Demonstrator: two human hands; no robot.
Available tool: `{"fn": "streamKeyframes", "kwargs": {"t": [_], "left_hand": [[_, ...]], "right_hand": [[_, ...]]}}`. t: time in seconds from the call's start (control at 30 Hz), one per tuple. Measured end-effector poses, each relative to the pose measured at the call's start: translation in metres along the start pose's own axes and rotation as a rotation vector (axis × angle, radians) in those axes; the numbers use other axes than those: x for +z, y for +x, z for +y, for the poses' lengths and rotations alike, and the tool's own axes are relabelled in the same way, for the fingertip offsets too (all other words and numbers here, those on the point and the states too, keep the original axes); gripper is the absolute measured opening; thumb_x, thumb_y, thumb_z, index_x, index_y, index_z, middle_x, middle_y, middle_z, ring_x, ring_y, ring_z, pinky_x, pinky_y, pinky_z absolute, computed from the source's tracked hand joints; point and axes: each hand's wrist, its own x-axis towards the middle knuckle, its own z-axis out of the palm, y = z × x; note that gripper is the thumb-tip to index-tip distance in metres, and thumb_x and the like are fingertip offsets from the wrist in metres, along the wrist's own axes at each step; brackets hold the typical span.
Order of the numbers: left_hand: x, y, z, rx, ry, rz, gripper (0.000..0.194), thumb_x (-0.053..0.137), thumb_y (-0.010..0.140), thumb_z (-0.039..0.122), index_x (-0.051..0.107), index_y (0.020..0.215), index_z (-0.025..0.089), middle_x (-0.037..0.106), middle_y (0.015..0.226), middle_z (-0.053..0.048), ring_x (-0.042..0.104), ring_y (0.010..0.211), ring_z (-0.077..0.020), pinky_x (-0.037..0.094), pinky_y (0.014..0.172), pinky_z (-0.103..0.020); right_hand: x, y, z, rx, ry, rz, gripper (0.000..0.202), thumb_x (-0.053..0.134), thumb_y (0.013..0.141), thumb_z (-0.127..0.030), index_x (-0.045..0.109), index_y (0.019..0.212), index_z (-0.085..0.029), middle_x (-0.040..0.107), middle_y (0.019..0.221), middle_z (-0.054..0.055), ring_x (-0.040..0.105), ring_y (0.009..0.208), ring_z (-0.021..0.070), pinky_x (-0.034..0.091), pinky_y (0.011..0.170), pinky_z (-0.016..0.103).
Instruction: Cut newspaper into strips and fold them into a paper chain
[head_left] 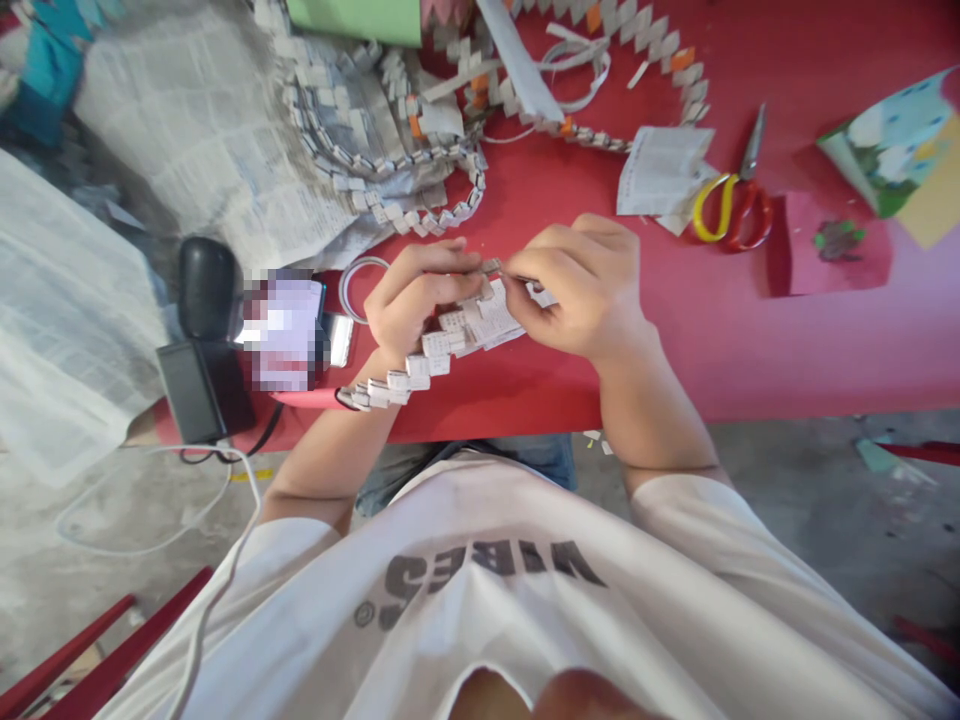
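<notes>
A zigzag chain of folded newsprint links [418, 372] runs from my left wrist up to my fingers over the red table. Its upper end is pinched between the fingers and thumb of my left hand [412, 295]. Close beside it, my right hand [585, 285] has thumb and forefinger pressed together on a thin folded paper strip [517, 277] at the chain's end. The fingers hide much of that strip. Below and between both hands lie small cut newsprint pieces [495, 318].
A long coiled paper chain [465, 200] lies behind my hands. Scissors [739, 200] and a newsprint piece [664, 170] sit to the right. On the left are a tape roll [343, 292], a black mouse-shaped object [206, 288], a black box [199, 392] and a white cable [251, 480].
</notes>
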Motion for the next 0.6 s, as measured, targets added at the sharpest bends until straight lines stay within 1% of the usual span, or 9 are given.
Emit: {"fn": "streamKeyframes", "kwargs": {"t": [0.1,0.17,0.27,0.37,0.43,0.53,0.6], "left_hand": [[-0.001,0.000,0.000,-0.005,-0.054,0.003,0.009,0.078,0.103,0.038,0.076,0.107,0.030,0.082,0.109,0.000,0.083,0.105,-0.0227,0.076,0.092,-0.045],[-0.001,-0.001,-0.002,0.005,-0.075,-0.007,0.010,0.081,0.101,0.036,0.077,0.109,0.030,0.082,0.110,0.000,0.083,0.104,-0.0218,0.076,0.094,-0.045],[-0.002,-0.002,-0.004,-0.002,-0.075,-0.032,0.011,0.080,0.102,0.036,0.076,0.111,0.030,0.081,0.113,0.001,0.081,0.103,-0.0195,0.075,0.097,-0.045],[-0.002,-0.003,-0.005,-0.008,-0.075,-0.044,0.012,0.080,0.102,0.036,0.075,0.112,0.030,0.081,0.113,0.001,0.081,0.104,-0.0176,0.074,0.097,-0.043],[-0.002,-0.005,-0.006,-0.012,-0.058,-0.039,0.013,0.080,0.102,0.037,0.074,0.113,0.033,0.081,0.113,0.001,0.081,0.104,-0.0173,0.073,0.095,-0.042],[0.000,-0.007,-0.007,-0.021,-0.029,-0.030,0.011,0.077,0.104,0.041,0.072,0.113,0.037,0.081,0.112,0.003,0.081,0.103,-0.0178,0.073,0.094,-0.042],[0.001,-0.007,-0.006,-0.037,-0.042,-0.020,0.010,0.075,0.104,0.041,0.073,0.112,0.037,0.081,0.111,0.003,0.081,0.103,-0.0182,0.073,0.096,-0.044]], "right_hand": [[-0.004,0.000,-0.002,0.166,0.110,-0.122,0.015,0.053,0.111,-0.036,0.066,0.108,-0.030,0.074,0.094,0.002,0.057,0.078,0.0195,0.043,0.080,0.045],[-0.004,0.001,-0.004,0.226,0.143,-0.166,0.020,0.050,0.112,-0.041,0.066,0.111,-0.030,0.073,0.096,0.004,0.058,0.082,0.0206,0.046,0.085,0.046],[0.000,0.004,-0.007,0.166,0.172,-0.086,0.024,0.044,0.114,-0.042,0.063,0.111,-0.028,0.069,0.096,0.004,0.062,0.087,0.0216,0.048,0.084,0.046],[0.006,0.006,-0.007,0.127,0.251,-0.006,0.024,0.044,0.114,-0.040,0.062,0.109,-0.026,0.066,0.098,0.005,0.063,0.091,0.0217,0.051,0.083,0.044],[0.008,0.006,-0.008,0.162,0.290,-0.021,0.025,0.043,0.115,-0.041,0.062,0.108,-0.026,0.065,0.100,0.005,0.063,0.092,0.0216,0.054,0.083,0.043],[0.009,0.005,-0.009,0.239,0.273,-0.085,0.032,0.037,0.115,-0.046,0.062,0.107,-0.026,0.064,0.101,0.007,0.065,0.095,0.0228,0.058,0.084,0.044],[0.009,0.004,-0.010,0.245,0.266,-0.104,0.031,0.037,0.115,-0.045,0.061,0.107,-0.027,0.065,0.101,0.008,0.065,0.095,0.0231,0.059,0.085,0.045]]}}
